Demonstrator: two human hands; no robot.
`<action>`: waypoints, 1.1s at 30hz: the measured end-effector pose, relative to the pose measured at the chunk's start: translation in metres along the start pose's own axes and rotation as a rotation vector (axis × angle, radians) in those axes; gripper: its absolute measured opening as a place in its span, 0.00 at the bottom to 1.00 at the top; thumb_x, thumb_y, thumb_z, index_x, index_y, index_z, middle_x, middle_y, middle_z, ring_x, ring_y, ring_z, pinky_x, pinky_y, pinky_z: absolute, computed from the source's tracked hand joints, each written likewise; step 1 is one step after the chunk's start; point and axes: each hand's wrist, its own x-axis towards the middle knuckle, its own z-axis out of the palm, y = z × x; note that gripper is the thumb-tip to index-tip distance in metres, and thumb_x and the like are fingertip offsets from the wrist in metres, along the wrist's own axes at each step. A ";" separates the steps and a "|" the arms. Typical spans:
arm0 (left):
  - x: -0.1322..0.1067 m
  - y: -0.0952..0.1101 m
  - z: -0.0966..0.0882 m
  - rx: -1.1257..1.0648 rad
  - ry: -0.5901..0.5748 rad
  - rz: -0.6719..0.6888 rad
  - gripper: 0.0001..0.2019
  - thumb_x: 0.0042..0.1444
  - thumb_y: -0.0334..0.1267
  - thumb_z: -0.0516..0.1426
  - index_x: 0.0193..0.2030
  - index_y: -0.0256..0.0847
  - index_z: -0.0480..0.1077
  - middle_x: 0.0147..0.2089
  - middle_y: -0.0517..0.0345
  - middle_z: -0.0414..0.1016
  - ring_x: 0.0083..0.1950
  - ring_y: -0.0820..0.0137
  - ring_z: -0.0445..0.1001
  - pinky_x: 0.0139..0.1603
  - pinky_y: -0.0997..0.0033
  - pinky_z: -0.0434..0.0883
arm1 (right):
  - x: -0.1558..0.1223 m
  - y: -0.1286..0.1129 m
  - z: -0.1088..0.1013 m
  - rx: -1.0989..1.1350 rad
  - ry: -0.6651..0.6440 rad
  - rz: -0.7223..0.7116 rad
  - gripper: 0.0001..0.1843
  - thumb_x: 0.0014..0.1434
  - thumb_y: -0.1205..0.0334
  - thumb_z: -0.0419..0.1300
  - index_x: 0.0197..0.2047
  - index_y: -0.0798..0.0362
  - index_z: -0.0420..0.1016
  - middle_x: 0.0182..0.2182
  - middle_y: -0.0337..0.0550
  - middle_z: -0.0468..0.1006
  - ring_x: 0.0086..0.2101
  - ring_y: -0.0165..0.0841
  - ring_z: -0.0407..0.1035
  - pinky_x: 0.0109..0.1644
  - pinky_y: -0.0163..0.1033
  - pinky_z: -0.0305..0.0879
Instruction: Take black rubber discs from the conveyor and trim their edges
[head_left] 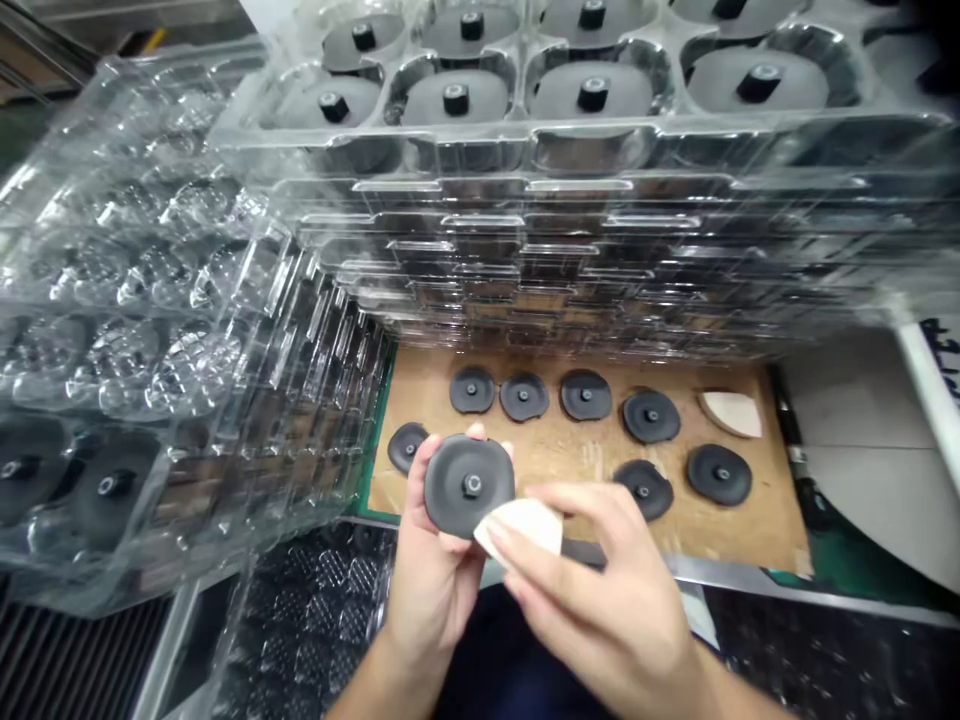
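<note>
Held disc: one black disc [469,485], hub facing up, low centre of view, just over the near edge of the board.
Left hand [433,590]: curled round the black disc, thumb on the rim at 9 o'clock, fingertips peeping over at 12 o'clock.
Right hand [600,590]: fingers pressed together, pinching one white pad [525,525] against the disc's rim at 5 o'clock.
Loose discs [585,395]: seven on the brown board [750,530]. Four in a row from 12 to 2 o'clock of the held one, two at 3 o'clock, one at 9 o'clock half hidden behind the left thumb.
Spare pad [731,413]: one, white, at 2 o'clock, at the end of the row.
Filled trays [600,160]: clear stack at 12 o'clock, overhanging the board's far edge. Eight discs countable in the top tray, others cut off.
Left stack [150,300]: clear trays at 9 to 10 o'clock, pockets mostly bare, two discs at the lower left.
</note>
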 end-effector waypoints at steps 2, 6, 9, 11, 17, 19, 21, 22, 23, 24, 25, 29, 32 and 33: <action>-0.001 0.001 0.000 0.031 0.001 0.031 0.27 0.35 0.31 0.70 0.45 0.54 0.73 0.49 0.63 0.79 0.49 0.66 0.77 0.47 0.74 0.74 | 0.000 0.000 -0.002 -0.029 0.023 0.010 0.13 0.58 0.69 0.58 0.45 0.52 0.78 0.41 0.49 0.72 0.41 0.37 0.65 0.43 0.43 0.66; -0.003 0.001 0.000 0.026 -0.065 -0.013 0.25 0.39 0.36 0.68 0.46 0.56 0.72 0.51 0.64 0.78 0.48 0.68 0.77 0.48 0.75 0.74 | -0.005 -0.001 -0.009 -0.019 0.048 0.023 0.14 0.57 0.71 0.57 0.45 0.54 0.79 0.42 0.51 0.72 0.42 0.38 0.65 0.44 0.44 0.66; -0.005 -0.002 -0.001 0.026 -0.116 -0.139 0.24 0.42 0.35 0.67 0.48 0.56 0.72 0.52 0.63 0.78 0.49 0.67 0.77 0.50 0.73 0.74 | -0.003 0.005 -0.015 -0.034 0.042 0.009 0.13 0.58 0.71 0.57 0.44 0.54 0.79 0.42 0.51 0.72 0.43 0.38 0.65 0.44 0.44 0.66; -0.007 -0.003 -0.001 0.029 -0.122 -0.212 0.24 0.42 0.34 0.67 0.48 0.55 0.72 0.52 0.63 0.77 0.50 0.68 0.76 0.48 0.74 0.74 | 0.002 0.014 -0.019 -0.059 0.020 -0.012 0.12 0.59 0.69 0.57 0.43 0.53 0.80 0.43 0.52 0.72 0.44 0.39 0.65 0.46 0.46 0.66; -0.014 0.002 0.004 0.122 -0.088 -0.241 0.25 0.39 0.42 0.68 0.48 0.53 0.73 0.50 0.59 0.78 0.50 0.67 0.76 0.48 0.75 0.73 | -0.001 0.030 -0.036 0.064 -0.113 -0.069 0.15 0.60 0.69 0.55 0.46 0.48 0.78 0.46 0.48 0.70 0.46 0.37 0.64 0.46 0.45 0.67; -0.014 0.001 0.005 0.132 -0.099 -0.241 0.25 0.39 0.40 0.68 0.48 0.54 0.73 0.51 0.58 0.78 0.51 0.66 0.75 0.49 0.74 0.73 | -0.004 0.028 -0.039 0.039 -0.125 -0.035 0.15 0.60 0.69 0.55 0.46 0.47 0.77 0.46 0.47 0.71 0.46 0.37 0.65 0.45 0.44 0.68; -0.013 -0.002 0.006 0.118 -0.124 -0.242 0.25 0.39 0.38 0.69 0.48 0.54 0.74 0.50 0.59 0.78 0.48 0.67 0.76 0.47 0.73 0.74 | -0.005 0.026 -0.039 -0.001 -0.086 -0.048 0.14 0.61 0.68 0.55 0.46 0.46 0.77 0.46 0.48 0.71 0.46 0.37 0.65 0.47 0.47 0.67; -0.013 -0.003 0.007 0.112 -0.130 -0.239 0.25 0.39 0.37 0.69 0.48 0.54 0.74 0.49 0.59 0.78 0.46 0.68 0.77 0.45 0.74 0.75 | -0.005 0.024 -0.038 -0.017 -0.051 -0.056 0.14 0.61 0.68 0.55 0.46 0.47 0.78 0.47 0.48 0.71 0.47 0.38 0.65 0.49 0.48 0.66; -0.012 -0.003 0.009 0.114 -0.128 -0.233 0.26 0.38 0.36 0.69 0.47 0.54 0.74 0.49 0.60 0.79 0.45 0.69 0.77 0.45 0.76 0.75 | -0.005 0.022 -0.037 -0.027 -0.020 -0.058 0.14 0.61 0.67 0.55 0.46 0.48 0.78 0.47 0.49 0.70 0.47 0.39 0.64 0.50 0.50 0.65; -0.012 -0.003 0.011 0.123 -0.121 -0.226 0.26 0.38 0.36 0.69 0.47 0.54 0.74 0.48 0.61 0.79 0.46 0.69 0.77 0.45 0.77 0.74 | -0.005 0.020 -0.037 -0.028 0.003 -0.047 0.14 0.60 0.68 0.56 0.46 0.49 0.78 0.47 0.50 0.70 0.47 0.39 0.64 0.50 0.50 0.65; -0.012 -0.002 0.013 0.139 -0.109 -0.221 0.26 0.38 0.36 0.69 0.47 0.53 0.74 0.49 0.61 0.79 0.46 0.69 0.77 0.45 0.78 0.74 | -0.007 0.018 -0.036 -0.022 0.015 -0.025 0.14 0.60 0.69 0.56 0.47 0.50 0.78 0.47 0.50 0.70 0.47 0.39 0.64 0.50 0.49 0.65; -0.014 0.001 0.016 0.177 -0.110 -0.211 0.24 0.39 0.34 0.69 0.46 0.54 0.74 0.50 0.60 0.79 0.49 0.66 0.77 0.48 0.74 0.74 | -0.014 0.014 -0.037 0.000 0.011 0.013 0.14 0.57 0.73 0.58 0.45 0.52 0.78 0.44 0.50 0.70 0.46 0.38 0.64 0.47 0.46 0.66; -0.012 -0.003 0.015 0.166 -0.136 -0.164 0.26 0.40 0.26 0.67 0.46 0.54 0.74 0.48 0.62 0.79 0.47 0.69 0.77 0.45 0.78 0.74 | -0.015 0.012 -0.037 -0.055 0.079 0.004 0.13 0.58 0.70 0.58 0.45 0.53 0.79 0.45 0.51 0.70 0.46 0.40 0.64 0.48 0.49 0.65; -0.012 -0.004 0.015 0.164 -0.145 -0.148 0.26 0.40 0.25 0.66 0.46 0.55 0.74 0.48 0.62 0.79 0.47 0.69 0.77 0.45 0.78 0.74 | -0.016 0.009 -0.037 -0.065 0.105 0.019 0.13 0.58 0.70 0.58 0.45 0.53 0.78 0.46 0.51 0.70 0.46 0.40 0.64 0.49 0.49 0.65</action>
